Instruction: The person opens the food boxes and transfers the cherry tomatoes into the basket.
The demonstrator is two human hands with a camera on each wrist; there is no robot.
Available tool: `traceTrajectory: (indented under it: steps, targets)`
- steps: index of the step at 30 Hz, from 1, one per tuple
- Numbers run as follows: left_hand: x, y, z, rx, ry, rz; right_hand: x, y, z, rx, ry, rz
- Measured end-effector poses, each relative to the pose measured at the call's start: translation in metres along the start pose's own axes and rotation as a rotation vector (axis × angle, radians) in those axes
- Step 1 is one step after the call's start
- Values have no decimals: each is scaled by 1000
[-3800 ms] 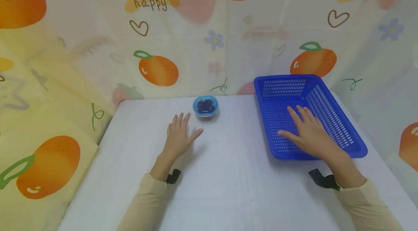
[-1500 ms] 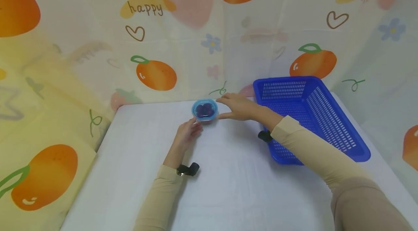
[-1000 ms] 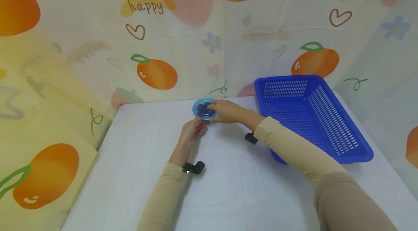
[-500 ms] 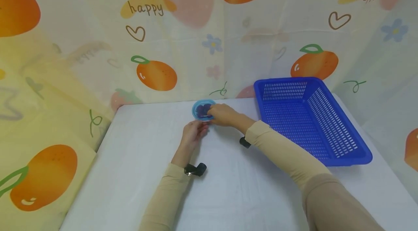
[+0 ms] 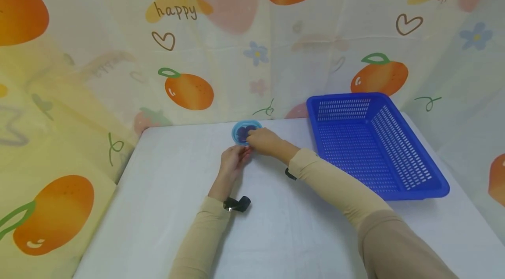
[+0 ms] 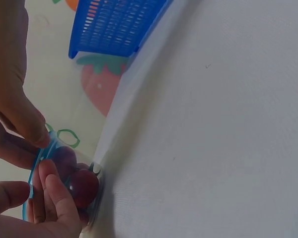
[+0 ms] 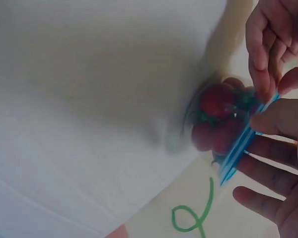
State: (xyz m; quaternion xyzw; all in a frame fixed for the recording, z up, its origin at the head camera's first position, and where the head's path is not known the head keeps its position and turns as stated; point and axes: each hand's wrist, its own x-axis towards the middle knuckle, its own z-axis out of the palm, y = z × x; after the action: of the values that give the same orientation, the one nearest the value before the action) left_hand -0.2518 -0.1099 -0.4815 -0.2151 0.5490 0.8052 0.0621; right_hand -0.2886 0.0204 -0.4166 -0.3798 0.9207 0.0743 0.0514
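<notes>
A small clear plastic tub [image 7: 191, 106] with a blue lid [image 5: 235, 135] stands near the back edge of the table. Through its wall show several round dark red fruits [image 6: 84, 187] with green stems, like cherry tomatoes. My left hand [image 5: 232, 161] pinches the near edge of the lid, thumb on one side and fingers on the other. From the right, my right hand [image 5: 267, 142] holds the lid's rim; in the right wrist view its thumb is under the rim and its fingers lie over the lid. My right hand hides part of the lid in the head view.
A blue perforated plastic basket [image 5: 355, 143] stands at the right of the white-covered table [image 5: 158, 196], nothing in it. Behind the table hangs a cloth [image 5: 225, 60] printed with oranges and hearts. Black wrist cameras are strapped to both wrists.
My right hand has come from over the basket to the tub's lid, then shifted slightly left and nearer. My left hand has closed in on the lid's near edge. The lid remains on the tub.
</notes>
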Motion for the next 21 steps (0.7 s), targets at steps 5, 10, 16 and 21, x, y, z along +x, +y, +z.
traceTrajectory:
  steps: [5, 10, 16, 21]
  targets:
    - [1, -2, 1, 1, 23, 10, 1, -3, 3, -61, -15, -29]
    - [2, -2, 3, 6, 49, 29, 3, -2, 6, -77, -14, -62]
    - [4, -1, 6, 1, 60, 51, 3, 3, 6, -122, -5, -89]
    - [4, 0, 5, -1, 65, 56, 4, 3, 6, -154, 7, -123]
